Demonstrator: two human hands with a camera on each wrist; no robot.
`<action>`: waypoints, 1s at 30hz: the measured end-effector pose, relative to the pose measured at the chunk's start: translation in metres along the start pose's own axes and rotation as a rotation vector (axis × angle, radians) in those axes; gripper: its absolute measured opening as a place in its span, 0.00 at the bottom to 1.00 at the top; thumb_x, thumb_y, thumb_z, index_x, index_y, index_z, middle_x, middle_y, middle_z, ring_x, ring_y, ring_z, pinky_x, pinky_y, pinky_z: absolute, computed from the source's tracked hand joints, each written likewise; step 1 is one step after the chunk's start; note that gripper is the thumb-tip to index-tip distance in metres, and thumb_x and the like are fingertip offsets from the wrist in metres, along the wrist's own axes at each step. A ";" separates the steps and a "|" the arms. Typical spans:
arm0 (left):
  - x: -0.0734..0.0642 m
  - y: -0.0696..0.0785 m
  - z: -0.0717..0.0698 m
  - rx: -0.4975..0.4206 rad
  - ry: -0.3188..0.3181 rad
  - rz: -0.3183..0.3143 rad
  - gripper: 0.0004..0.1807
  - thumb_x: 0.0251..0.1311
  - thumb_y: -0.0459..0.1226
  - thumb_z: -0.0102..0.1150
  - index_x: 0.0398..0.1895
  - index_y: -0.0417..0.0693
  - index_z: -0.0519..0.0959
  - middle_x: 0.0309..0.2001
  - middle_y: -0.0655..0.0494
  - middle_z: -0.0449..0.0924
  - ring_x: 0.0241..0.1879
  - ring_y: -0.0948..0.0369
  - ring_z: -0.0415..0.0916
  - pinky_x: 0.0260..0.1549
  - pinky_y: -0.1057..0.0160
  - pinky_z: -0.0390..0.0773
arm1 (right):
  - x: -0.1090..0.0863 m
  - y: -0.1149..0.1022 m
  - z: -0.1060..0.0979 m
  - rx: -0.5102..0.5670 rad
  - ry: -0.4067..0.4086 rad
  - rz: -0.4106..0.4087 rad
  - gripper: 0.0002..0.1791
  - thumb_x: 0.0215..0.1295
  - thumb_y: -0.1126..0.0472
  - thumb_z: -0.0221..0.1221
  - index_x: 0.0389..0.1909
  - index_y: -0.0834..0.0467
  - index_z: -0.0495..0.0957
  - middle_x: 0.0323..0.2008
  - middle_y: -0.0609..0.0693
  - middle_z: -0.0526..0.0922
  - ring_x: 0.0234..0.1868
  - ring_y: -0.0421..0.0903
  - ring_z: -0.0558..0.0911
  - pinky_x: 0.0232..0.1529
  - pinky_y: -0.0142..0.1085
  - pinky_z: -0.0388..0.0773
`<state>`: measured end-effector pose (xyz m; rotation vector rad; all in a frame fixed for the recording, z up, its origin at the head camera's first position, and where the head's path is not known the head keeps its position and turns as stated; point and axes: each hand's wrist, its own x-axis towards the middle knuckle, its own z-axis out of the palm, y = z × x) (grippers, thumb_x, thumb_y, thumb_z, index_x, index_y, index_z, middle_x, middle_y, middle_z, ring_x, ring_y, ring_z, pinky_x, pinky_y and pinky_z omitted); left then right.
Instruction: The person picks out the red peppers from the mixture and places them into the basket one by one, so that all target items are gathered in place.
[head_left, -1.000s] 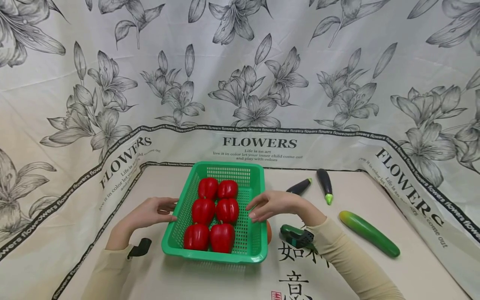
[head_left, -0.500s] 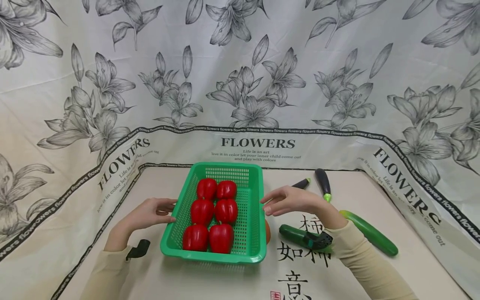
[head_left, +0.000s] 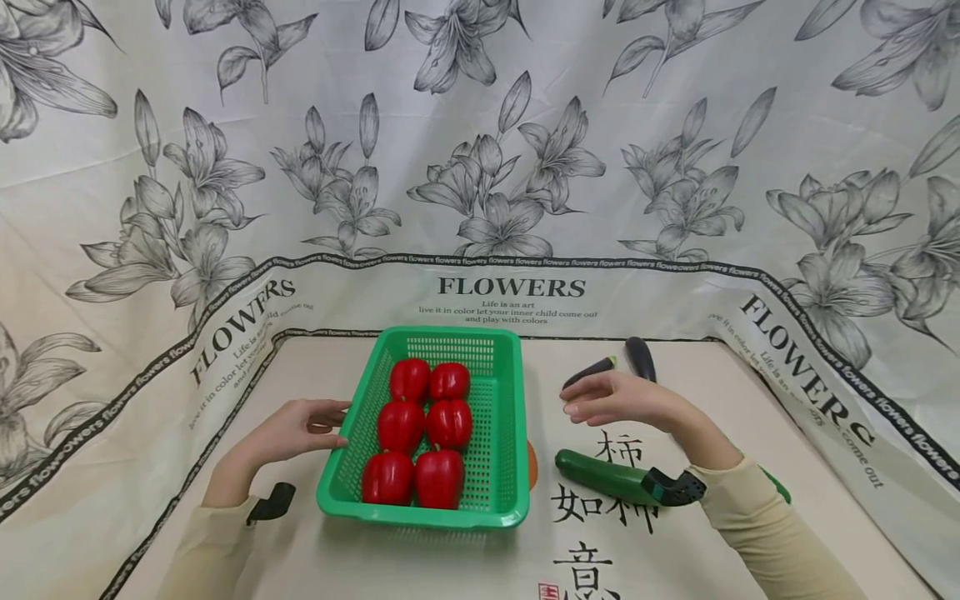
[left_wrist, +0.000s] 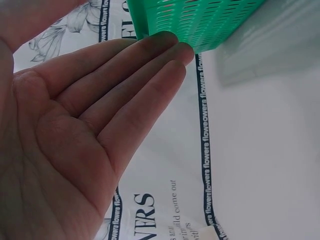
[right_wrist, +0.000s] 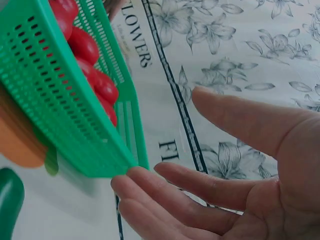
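A green plastic basket (head_left: 487, 442) with perforated walls holds several red bell peppers (head_left: 401, 427), grouped toward its left side. My left hand (head_left: 292, 429) is at the basket's left rim, its fingers extended; in the left wrist view the fingertips (left_wrist: 182, 70) overlap the green wall. To the right of the basket, my right hand (head_left: 630, 398) hovers with nothing in it, fingers loosely spread and thumb apart. The right wrist view shows this hand (right_wrist: 240, 195) with its fingertips beyond the basket's corner.
Two dark eggplants (head_left: 640, 358) lie at the back right. A green cucumber (head_left: 603, 475) lies near the right wrist camera, and another (head_left: 776, 483) is mostly behind the right forearm. Something orange (head_left: 532, 464) shows beside the basket. A flower-print curtain (head_left: 510, 302) borders the table.
My right hand has moved right, from over the basket's right rim to beside the basket. My left hand stays at the left rim. The peppers keep their places in the basket.
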<state>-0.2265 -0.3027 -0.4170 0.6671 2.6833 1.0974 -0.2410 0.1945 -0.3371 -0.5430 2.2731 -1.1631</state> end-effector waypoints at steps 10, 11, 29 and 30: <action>-0.001 -0.003 -0.004 0.040 0.033 0.015 0.30 0.58 0.45 0.63 0.60 0.39 0.72 0.52 0.45 0.80 0.50 0.50 0.80 0.46 0.56 0.83 | -0.021 0.020 -0.012 -0.264 0.230 0.021 0.30 0.68 0.49 0.54 0.59 0.70 0.69 0.52 0.65 0.78 0.52 0.58 0.79 0.50 0.46 0.81; -0.001 -0.003 -0.004 0.046 0.044 0.014 0.29 0.59 0.45 0.63 0.60 0.39 0.73 0.52 0.45 0.80 0.50 0.50 0.79 0.46 0.56 0.83 | -0.022 0.023 -0.013 -0.315 0.254 0.027 0.30 0.68 0.49 0.54 0.59 0.71 0.69 0.51 0.65 0.79 0.51 0.59 0.79 0.48 0.47 0.81; 0.000 0.000 -0.023 0.475 0.379 0.150 0.38 0.58 0.47 0.62 0.69 0.44 0.62 0.69 0.40 0.60 0.70 0.38 0.50 0.63 0.34 0.56 | -0.036 0.060 -0.020 -0.742 0.514 0.036 0.41 0.69 0.38 0.46 0.70 0.65 0.56 0.69 0.73 0.52 0.69 0.72 0.48 0.62 0.74 0.40; 0.000 0.000 -0.024 0.494 0.372 0.155 0.38 0.58 0.47 0.62 0.70 0.45 0.61 0.70 0.40 0.58 0.70 0.38 0.48 0.64 0.33 0.55 | -0.037 0.061 -0.020 -0.746 0.511 0.038 0.41 0.69 0.38 0.46 0.71 0.63 0.54 0.69 0.73 0.50 0.70 0.72 0.45 0.60 0.76 0.37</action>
